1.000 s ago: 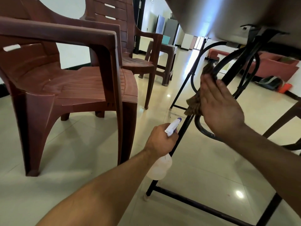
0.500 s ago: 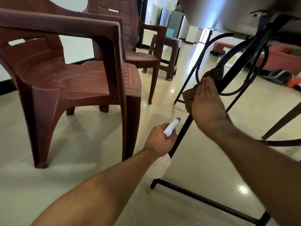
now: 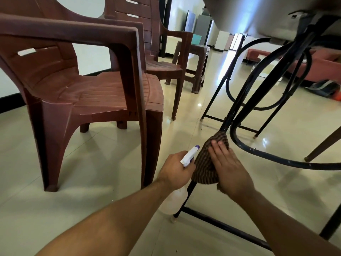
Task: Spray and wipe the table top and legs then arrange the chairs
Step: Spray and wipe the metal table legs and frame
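The left hand (image 3: 175,169) is low beside the black table leg (image 3: 239,108), its fingers curled tight round the neck of a spray bottle (image 3: 188,156); the white nozzle with its purple tip points up and away, and the clear body hangs below the hand, close to the foot of the leg. The right hand (image 3: 229,169) lies on a brown checked cloth (image 3: 203,169), fingers straight and close together, pressing the cloth against the lower part of that leg; the cloth wraps the leg, hiding it there, and touches the nozzle's side. Above, the grey underside of the table (image 3: 249,13) fills the top right corner; a curved black brace (image 3: 258,154) sweeps round just right of the cloth, and a black crossbar (image 3: 221,225) runs along the floor (image 3: 92,163) from the foot of the leg. Left of the table stand a brown plastic chair (image 3: 92,93), a second chair (image 3: 162,65) behind it, and a brown stool (image 3: 197,52) farther back; all are clear of the table.
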`<state>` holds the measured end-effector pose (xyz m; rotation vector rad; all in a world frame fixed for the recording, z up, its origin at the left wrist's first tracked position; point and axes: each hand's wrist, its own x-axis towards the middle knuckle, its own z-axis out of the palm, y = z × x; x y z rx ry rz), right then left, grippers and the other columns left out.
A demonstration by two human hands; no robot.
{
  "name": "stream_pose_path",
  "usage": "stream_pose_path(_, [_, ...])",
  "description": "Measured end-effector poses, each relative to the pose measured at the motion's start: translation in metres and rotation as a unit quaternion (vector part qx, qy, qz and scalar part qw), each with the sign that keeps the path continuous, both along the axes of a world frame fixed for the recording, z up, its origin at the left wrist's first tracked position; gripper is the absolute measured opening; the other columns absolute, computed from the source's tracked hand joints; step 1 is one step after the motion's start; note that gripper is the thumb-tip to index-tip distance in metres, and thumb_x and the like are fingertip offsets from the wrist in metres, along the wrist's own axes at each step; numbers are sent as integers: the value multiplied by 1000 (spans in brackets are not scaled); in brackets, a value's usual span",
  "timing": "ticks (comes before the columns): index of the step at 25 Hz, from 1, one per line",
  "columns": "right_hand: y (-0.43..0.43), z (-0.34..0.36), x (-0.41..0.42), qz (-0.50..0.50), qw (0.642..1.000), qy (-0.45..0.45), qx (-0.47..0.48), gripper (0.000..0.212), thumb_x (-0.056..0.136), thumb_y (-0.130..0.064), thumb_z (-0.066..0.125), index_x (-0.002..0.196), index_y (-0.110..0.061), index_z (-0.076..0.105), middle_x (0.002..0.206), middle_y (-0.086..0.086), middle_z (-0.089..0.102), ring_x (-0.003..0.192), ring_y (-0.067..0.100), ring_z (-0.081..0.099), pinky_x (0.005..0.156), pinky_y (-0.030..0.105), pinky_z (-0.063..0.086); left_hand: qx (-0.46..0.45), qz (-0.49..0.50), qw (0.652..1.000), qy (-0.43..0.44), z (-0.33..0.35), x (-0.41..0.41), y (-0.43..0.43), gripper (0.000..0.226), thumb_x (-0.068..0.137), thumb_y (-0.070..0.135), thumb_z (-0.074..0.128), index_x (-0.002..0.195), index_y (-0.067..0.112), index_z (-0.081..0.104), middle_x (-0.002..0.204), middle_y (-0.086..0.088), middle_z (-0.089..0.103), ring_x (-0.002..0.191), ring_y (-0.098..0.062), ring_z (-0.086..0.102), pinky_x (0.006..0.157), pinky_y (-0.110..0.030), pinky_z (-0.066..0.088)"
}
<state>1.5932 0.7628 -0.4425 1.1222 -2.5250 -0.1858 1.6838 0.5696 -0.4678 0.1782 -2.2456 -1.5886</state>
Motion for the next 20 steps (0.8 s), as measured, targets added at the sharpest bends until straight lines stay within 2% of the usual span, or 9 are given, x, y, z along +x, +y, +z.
stream_pose_path(3, [-26,16,-14,-46,984,-9,-172,106,75,7,63,160,-11,2,167,6,-9,154,26,-6,124,45,11,-1,5,1000,-3,5,-4,4,17,90,19,56,74,25,54,63,7,53,57,-16,49,55,-52,52])
stream_pose_path(5, [-44,-3,-1,-21,944,-117,-307,103,79,11,59,160,-14,0,167,6,-8,154,30,9,120,42,28,5,14,1000,-1,7,-7,4,13,90,17,56,77,19,57,65,3,55,58,-19,51,56,-54,53])
stream_pose_path(6, [-50,-19,14,-13,902,-225,-369,95,83,6,58,159,-19,7,167,8,9,150,33,25,114,38,39,7,18,1000,3,7,-8,3,12,91,16,56,80,15,60,66,3,56,59,-19,53,57,-55,55])
stream_pose_path(8, [-53,-31,38,0,821,-361,-441,68,83,-15,52,145,-31,26,139,8,53,122,29,59,91,22,49,7,25,1000,6,9,-6,2,12,93,18,56,83,15,62,66,5,56,60,-19,56,58,-55,56])
stream_pose_path(10, [-63,-11,20,-32,776,-353,-522,58,82,-22,48,138,-27,38,123,3,63,99,15,65,82,21,50,4,30,1000,9,11,-3,-1,17,91,20,56,74,23,56,64,6,53,57,-18,52,56,-51,56])
stream_pose_path(12, [-70,17,-6,-49,732,-333,-593,53,93,-11,50,144,-18,37,121,-4,62,95,4,62,87,21,48,-17,39,999,6,12,-2,-4,19,88,21,56,71,27,50,64,5,53,56,-19,50,54,-44,52])
stream_pose_path(15, [-67,8,-13,-62,769,-368,-519,39,101,-4,47,139,-5,41,112,-6,59,98,8,59,92,23,48,-26,52,998,-8,5,-5,-8,11,87,28,55,75,27,55,68,3,58,60,-24,58,56,-43,54])
stream_pose_path(18, [-57,-23,5,-87,794,-486,-355,19,100,5,45,110,-3,59,100,7,65,91,21,61,68,14,51,-3,42,999,-23,-10,-1,-1,12,87,30,55,75,28,54,67,5,57,59,-18,54,55,-39,50])
stream_pose_path(20, [-58,-21,0,-134,798,-448,-381,16,102,3,44,109,-1,58,100,14,62,84,20,54,60,7,43,13,40,998,-36,-20,4,3,18,91,24,58,75,28,54,66,5,56,58,-16,53,55,-42,52])
